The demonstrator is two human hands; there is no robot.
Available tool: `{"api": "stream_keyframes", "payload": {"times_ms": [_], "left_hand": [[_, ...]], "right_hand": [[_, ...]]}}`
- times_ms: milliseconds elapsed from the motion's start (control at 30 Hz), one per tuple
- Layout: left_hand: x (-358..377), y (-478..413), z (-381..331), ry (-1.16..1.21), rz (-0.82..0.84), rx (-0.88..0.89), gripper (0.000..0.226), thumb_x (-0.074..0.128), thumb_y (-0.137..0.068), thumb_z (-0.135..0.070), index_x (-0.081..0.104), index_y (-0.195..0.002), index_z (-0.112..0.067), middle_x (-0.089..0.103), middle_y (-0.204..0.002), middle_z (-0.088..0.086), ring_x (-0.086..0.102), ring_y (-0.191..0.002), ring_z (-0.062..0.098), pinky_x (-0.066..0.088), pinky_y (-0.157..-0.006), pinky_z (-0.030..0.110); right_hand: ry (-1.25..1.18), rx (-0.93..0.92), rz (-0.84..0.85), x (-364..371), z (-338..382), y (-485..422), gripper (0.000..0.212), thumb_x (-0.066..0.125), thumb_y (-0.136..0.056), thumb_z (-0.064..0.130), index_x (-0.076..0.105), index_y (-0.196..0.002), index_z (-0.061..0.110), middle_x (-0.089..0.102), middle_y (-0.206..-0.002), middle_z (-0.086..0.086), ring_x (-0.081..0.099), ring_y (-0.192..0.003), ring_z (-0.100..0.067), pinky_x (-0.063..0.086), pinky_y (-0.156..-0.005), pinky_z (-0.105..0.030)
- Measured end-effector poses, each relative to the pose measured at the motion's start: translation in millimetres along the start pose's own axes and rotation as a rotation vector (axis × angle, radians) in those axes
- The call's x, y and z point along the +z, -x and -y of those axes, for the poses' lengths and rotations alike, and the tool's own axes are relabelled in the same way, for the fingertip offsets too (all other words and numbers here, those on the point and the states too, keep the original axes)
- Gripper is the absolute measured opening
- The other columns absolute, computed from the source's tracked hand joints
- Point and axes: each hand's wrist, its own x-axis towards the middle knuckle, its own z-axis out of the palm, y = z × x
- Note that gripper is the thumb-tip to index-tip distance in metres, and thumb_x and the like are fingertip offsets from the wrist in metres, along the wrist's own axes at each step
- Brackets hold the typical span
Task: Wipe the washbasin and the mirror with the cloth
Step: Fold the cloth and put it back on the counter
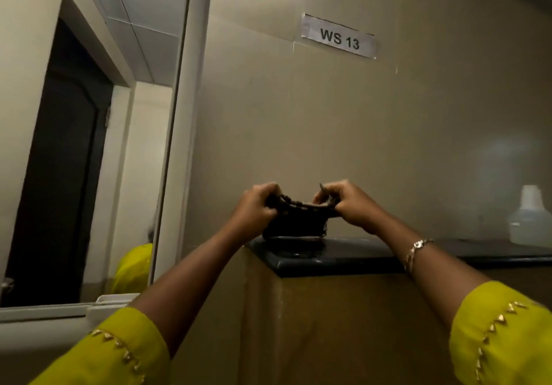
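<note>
Left hand [257,205] and right hand [349,205] each grip 1 end of dark cloth [295,223], fingers curled round it. Cloth stretched between hands, over left corner of black ledge [343,260]; whether it touches ledge, cannot tell. Mirror [89,145] left of ledge. Translucent bottle [530,220] at ledge's right end. "WS 13" label [339,38] above ledge.

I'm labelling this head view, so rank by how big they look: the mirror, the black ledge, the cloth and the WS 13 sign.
1. mirror
2. black ledge
3. cloth and WS 13 sign look about alike, so I won't rank them; the left hand and right hand hide its ends.
</note>
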Motion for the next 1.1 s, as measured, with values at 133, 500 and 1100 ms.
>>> {"api": "stream_keyframes", "payload": {"times_ms": [133,500,1100], "left_hand": [[6,7,5,-0.014,0.053,0.062,0.01,0.058,-0.071,0.001,0.06,-0.081,0.003,0.063,-0.083,0.018,0.062,-0.089,0.037,0.051,-0.08,0.05],[1,25,-9,-0.005,0.263,0.134,0.01,0.059,-0.08,0.001,0.059,-0.082,-0.009,0.063,-0.093,0.018,0.061,-0.091,0.03,0.051,-0.083,0.049],[-2,34,-15,-0.021,0.363,0.143,0.08,0.046,-0.059,-0.08,0.07,-0.088,-0.01,0.055,-0.08,-0.004,0.051,-0.067,0.007,0.038,-0.056,0.019]], "right_hand": [[-0.054,-0.017,0.088,-2,-16,13,0.046,0.044,-0.079,-0.023,0.063,-0.072,0.019,0.063,-0.077,-0.002,0.059,-0.076,-0.012,0.045,-0.064,-0.018],[-0.067,-0.089,0.308,-21,-22,39,0.039,0.05,-0.082,-0.017,0.068,-0.085,0.017,0.069,-0.09,0.0,0.065,-0.076,0.004,0.052,-0.072,-0.016],[-0.101,-0.046,0.32,-20,-27,45,0.041,0.049,-0.08,0.045,0.073,-0.093,0.014,0.072,-0.102,0.0,0.064,-0.1,-0.009,0.046,-0.093,-0.029]]}}
